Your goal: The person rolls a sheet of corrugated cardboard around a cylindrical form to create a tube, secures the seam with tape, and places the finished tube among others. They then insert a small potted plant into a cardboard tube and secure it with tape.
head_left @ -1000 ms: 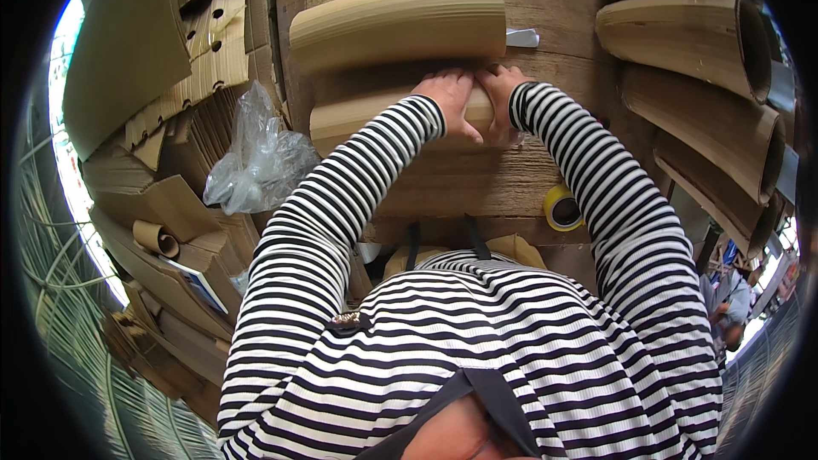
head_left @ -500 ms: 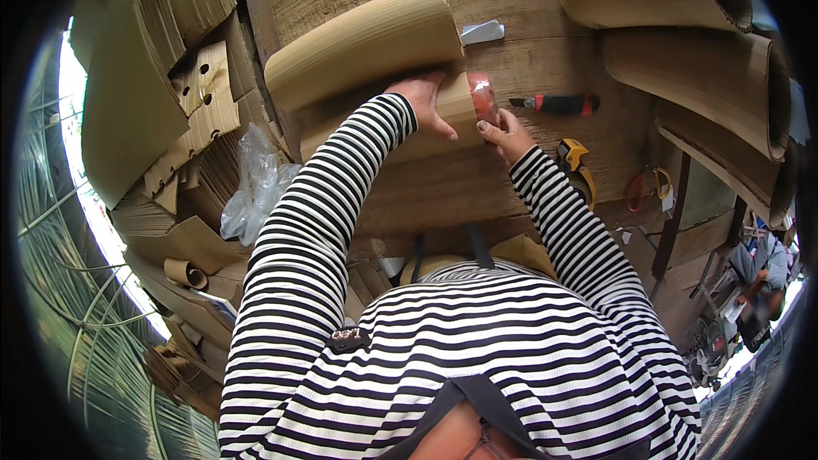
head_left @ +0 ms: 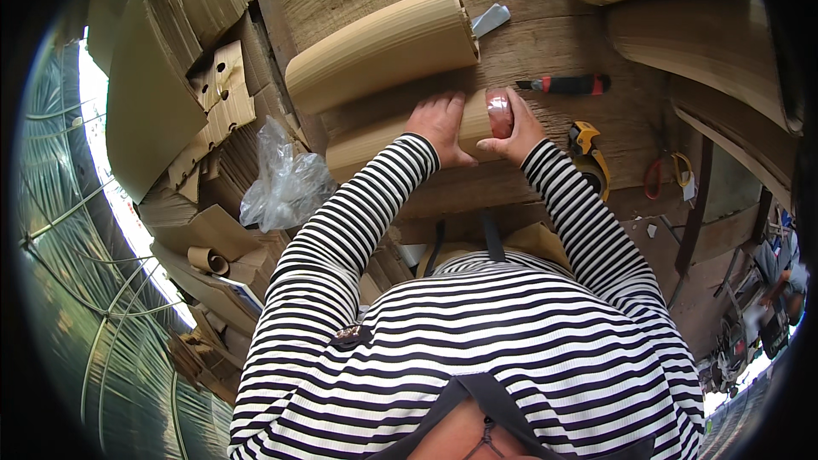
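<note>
A rolled sheet of brown cardboard (head_left: 366, 145) lies across the wooden table in front of me. My left hand (head_left: 439, 128) is wrapped over this roll, fingers on its far side and thumb on the near side. At the roll's right end sits a glossy, reddish, see-through piece (head_left: 499, 115); what it is I cannot make out. My right hand (head_left: 522, 130) grips that end, its thumb below and fingers around the far side. Just beyond lies a second, thicker cardboard roll (head_left: 383, 49), touched by neither hand.
Right of my hands lie a red-and-black utility knife (head_left: 573, 84), a yellow tape dispenser (head_left: 588, 149) and scissors (head_left: 653, 179). Large curved cardboard sheets (head_left: 699, 51) stand at the right. Cardboard stacks (head_left: 204, 0) and a clear plastic bag (head_left: 285, 179) are on the left. White paper (head_left: 491, 19) pokes out behind the thicker roll.
My right hand has moved up around the end of the near roll, thumb now toward my left hand. My left hand's fingers now lie over the roll. The view has shifted slightly.
</note>
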Tool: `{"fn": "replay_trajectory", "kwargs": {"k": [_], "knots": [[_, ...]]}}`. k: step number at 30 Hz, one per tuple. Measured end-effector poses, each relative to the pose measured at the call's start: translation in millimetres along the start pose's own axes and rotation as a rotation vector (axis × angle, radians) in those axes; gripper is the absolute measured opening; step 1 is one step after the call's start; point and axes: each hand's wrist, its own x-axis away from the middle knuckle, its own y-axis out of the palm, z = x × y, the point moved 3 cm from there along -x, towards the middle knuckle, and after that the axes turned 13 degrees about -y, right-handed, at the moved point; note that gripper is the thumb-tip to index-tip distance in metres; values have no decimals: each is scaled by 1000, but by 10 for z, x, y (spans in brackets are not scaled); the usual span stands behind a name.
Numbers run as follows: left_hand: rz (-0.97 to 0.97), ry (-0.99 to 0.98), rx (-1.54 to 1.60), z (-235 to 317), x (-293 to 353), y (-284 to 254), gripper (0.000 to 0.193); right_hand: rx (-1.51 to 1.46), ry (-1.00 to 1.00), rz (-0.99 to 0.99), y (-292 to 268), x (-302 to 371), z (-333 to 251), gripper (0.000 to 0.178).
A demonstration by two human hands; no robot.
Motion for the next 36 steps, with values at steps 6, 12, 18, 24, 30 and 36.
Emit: {"fn": "replay_trajectory", "kwargs": {"k": [6, 12, 18, 24, 30, 36], "knots": [[-25, -6, 51, 33, -28, -27, 117, -107, 95, -180, -138, -140, 269, 121], [20, 10, 56, 27, 44, 75, 119, -26, 5, -193, -245, -76, -164, 105], [30, 32, 84, -35, -33, 92, 114, 716, -471, 62, 417, 479, -261, 88], [-337, -82, 93, -109, -332, -143, 119, 746, -564, 211, 476, 127, -109, 61], [-458, 79, 141, -331, -760, -30, 124, 743, -416, -39, 341, -155, -287, 59], [-315, 137, 318, -583, -858, 65, 121, 823, -120, -450, 167, -614, -705, 68]]}}
